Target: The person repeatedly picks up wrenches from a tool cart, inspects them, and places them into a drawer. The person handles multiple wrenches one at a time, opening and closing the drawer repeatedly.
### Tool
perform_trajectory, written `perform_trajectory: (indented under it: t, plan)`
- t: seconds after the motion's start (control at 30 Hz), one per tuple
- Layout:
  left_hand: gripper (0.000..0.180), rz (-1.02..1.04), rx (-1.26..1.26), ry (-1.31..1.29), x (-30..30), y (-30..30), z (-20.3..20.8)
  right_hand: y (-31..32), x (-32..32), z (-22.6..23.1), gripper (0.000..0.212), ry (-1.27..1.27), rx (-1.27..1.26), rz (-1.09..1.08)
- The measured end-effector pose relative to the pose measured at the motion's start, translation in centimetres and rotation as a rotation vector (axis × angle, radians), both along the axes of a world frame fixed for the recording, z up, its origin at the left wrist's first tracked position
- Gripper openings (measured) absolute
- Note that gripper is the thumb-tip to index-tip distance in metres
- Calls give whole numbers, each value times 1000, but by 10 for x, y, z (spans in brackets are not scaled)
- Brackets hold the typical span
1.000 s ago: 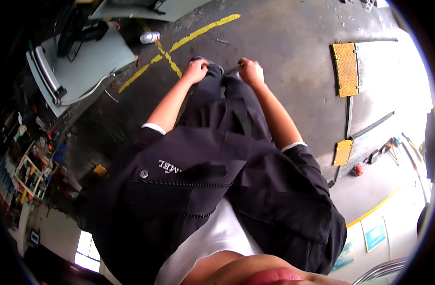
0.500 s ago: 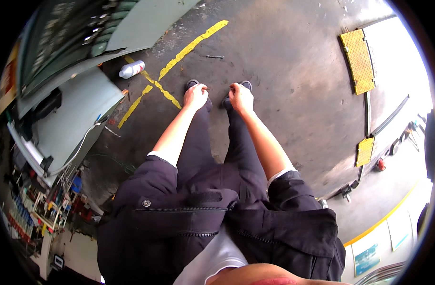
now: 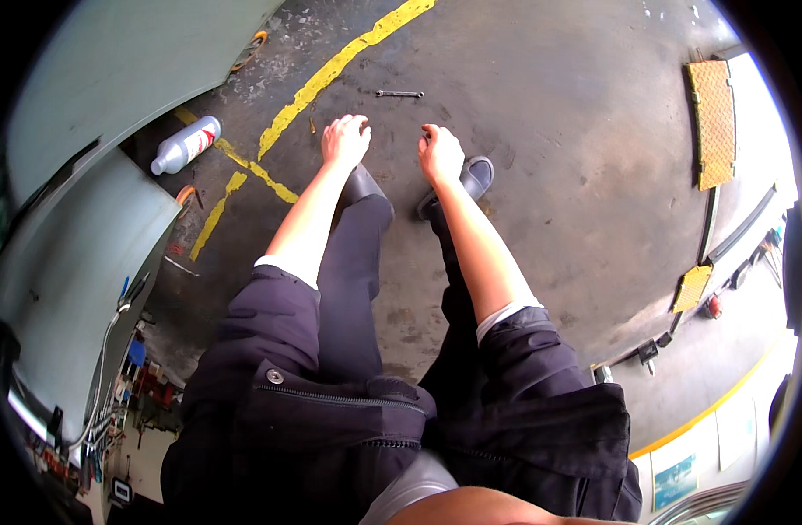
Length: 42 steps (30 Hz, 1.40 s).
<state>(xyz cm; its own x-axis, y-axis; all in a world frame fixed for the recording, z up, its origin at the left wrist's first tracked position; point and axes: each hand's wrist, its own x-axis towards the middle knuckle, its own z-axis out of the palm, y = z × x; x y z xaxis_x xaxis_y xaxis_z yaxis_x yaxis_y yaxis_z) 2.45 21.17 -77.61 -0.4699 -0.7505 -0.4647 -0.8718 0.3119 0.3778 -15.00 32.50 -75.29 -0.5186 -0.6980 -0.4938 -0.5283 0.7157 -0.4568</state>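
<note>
My left hand [image 3: 345,142] is in front of me above the dark floor, its fingers loosely bent and apart, with nothing seen in it. To its right, my right hand [image 3: 441,155] hangs with half-curled fingers, also with no object visible. Neither hand touches anything. Just beyond them a metal wrench [image 3: 400,94] lies flat on the floor. Farther left a grey plastic bottle [image 3: 188,144] with a white and red label lies on its side. My dark shoes show below the hands, the right shoe [image 3: 478,176] ahead of its leg.
Yellow painted lines [image 3: 318,83] cross the floor at left. Large grey-green panels [image 3: 94,236] fill the left side. Yellow ramp plates [image 3: 714,122] border the floor at right. Assorted tools and supplies crowd the lower left.
My body has moved forward, so the wrench and bottle look nearer and larger. Both hands have loosened, and the gap between them has widened slightly. The feet have shifted in a step.
</note>
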Motion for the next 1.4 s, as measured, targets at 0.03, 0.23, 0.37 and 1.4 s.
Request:
perform_trajectory:
  t: [0.03,0.23,0.37,1.4]
  plan:
    - [24,-22,-19,-10,-4,-6,-19,-5,-1,-20,24,26,40,32]
    - [26,-195,-162,-13,-37,-40,-92,-37,-18,-112,17,193,16,122]
    - [25,-353,-185,-78,-48,-47,-118,-50,-28,-149,11,267,-85,214]
    - [10,-257,-96,29,-40,-14,-77,-36,-56,-120,11,-91,-90,371]
